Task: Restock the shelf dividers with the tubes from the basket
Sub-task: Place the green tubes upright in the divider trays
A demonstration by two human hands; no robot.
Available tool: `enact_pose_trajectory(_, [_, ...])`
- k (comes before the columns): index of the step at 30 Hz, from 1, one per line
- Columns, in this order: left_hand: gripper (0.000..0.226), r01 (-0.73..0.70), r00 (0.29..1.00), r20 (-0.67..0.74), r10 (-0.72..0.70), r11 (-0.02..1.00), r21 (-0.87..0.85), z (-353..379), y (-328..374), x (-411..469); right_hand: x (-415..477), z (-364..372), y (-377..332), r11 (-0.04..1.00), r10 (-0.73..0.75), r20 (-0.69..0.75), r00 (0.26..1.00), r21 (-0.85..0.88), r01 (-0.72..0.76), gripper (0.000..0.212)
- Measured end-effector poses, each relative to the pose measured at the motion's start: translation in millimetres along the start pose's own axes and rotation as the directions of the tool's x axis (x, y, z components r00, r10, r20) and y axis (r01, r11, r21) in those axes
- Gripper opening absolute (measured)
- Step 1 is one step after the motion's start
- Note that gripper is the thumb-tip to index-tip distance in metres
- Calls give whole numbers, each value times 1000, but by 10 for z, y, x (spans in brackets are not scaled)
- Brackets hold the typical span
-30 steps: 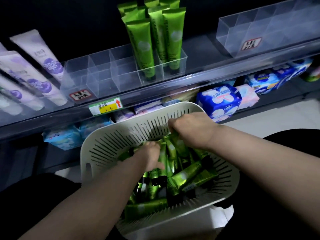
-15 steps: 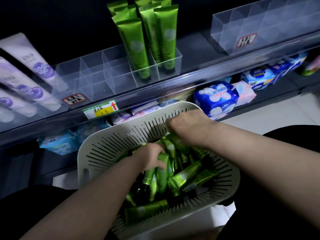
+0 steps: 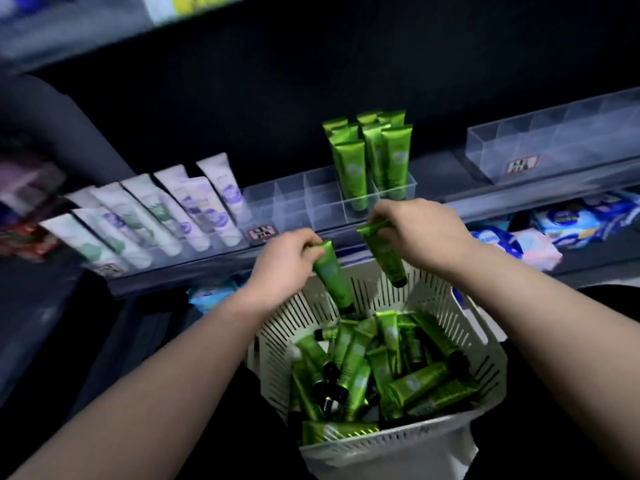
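A white slotted basket in front of me holds several green tubes with black caps. My left hand pinches one green tube by its flat end, cap hanging down over the basket's far rim. My right hand grips another green tube the same way. Both hands are raised just below the clear shelf divider. Its right cells hold several upright green tubes; its left cells stand bare.
White and purple tubes lean in a divider to the left. A second clear divider sits at the right on the same shelf. Blue and pink packs lie on the lower shelf. Red packs show blurred at far left.
Both hands came up out of the basket, each lifting a green tube toward the shelf. The view swung down and right, so the shelf now sits higher and more of the left tubes show.
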State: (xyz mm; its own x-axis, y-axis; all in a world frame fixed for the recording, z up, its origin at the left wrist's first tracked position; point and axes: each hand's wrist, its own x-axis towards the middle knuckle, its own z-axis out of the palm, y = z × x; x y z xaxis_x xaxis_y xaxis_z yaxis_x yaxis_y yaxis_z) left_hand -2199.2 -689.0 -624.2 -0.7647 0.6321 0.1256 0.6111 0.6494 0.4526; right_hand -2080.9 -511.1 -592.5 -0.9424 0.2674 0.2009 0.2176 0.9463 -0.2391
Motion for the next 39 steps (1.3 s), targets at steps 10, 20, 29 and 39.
enact_pose_trajectory(10, [21,57,877,-459,-144,979,-197,-724,236,638,195,-148,-73,987,-26,-246,969,148,65,23])
enact_pose_trajectory(20, [27,150,865,-495,-83,984,98,-686,346,1546,464,-73,73,982,6,-179,984,184,27,25])
enact_pose_trajectory(29, [35,130,954,-295,-61,967,219,-439,125,1891,526,15,-26,984,-24,-108,994,174,43,27])
enact_pose_trajectory(39, [40,55,946,-324,-26,995,79,-517,14,1222,458,53,-71,991,-22,-82,996,127,32,25])
